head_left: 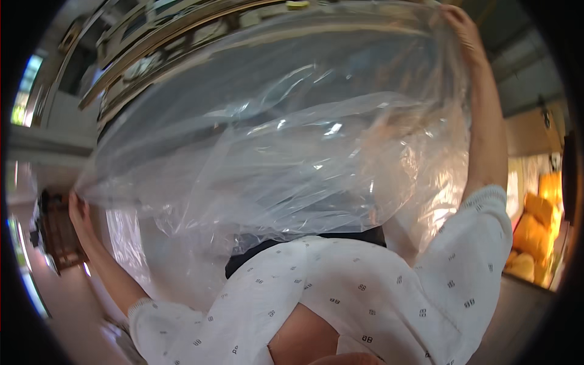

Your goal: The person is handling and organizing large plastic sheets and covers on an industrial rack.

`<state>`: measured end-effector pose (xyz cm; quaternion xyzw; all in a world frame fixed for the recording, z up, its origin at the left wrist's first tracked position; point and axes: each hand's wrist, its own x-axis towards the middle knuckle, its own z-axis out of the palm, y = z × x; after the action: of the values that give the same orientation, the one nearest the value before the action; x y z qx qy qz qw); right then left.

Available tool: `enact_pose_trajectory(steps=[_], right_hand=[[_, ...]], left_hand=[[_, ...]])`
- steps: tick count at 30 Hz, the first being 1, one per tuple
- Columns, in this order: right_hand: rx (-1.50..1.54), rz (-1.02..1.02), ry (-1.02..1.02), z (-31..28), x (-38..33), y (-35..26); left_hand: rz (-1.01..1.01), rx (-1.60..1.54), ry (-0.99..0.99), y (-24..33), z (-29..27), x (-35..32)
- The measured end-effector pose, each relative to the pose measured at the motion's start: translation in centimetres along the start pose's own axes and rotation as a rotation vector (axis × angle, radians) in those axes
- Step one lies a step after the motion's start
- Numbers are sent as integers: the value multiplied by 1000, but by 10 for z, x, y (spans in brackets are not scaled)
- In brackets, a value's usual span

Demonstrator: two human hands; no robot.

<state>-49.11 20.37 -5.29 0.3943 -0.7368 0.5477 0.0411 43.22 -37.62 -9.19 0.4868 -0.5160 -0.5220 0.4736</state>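
A large clear plastic sheet (pixel 292 134), creased and shiny, is stretched wide between my two hands in front of my body. My left hand (pixel 79 210), low at the far left, is closed on one edge of it. Raised at the upper right, my right hand (pixel 460 25) grips the opposite corner with the arm stretched out. The sheet's lower part hangs in folds down to my waist. Whether it is a single layer or a bag, I cannot tell.
Behind the sheet at the top stands a bench or rack with long wooden slats (pixel 164 42). A small yellow thing (pixel 297 5) lies up there. A brown wooden chair or stool (pixel 61 237) stands at the left. Bright yellow-orange bundles (pixel 535 225) sit at the right.
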Motion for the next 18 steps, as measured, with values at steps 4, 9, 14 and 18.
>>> enact_pose_trajectory(steps=[4,9,14,18], right_hand=[[294,192,331,-10,47,-1],[-553,276,215,-14,-19,178],[-55,177,204,15,-6,174],[-235,159,198,-2,2,187]], left_hand=[[72,-195,122,35,75,33],[662,439,411,-97,258,62],[430,153,257,-86,263,66],[369,93,189,-83,299,80]])
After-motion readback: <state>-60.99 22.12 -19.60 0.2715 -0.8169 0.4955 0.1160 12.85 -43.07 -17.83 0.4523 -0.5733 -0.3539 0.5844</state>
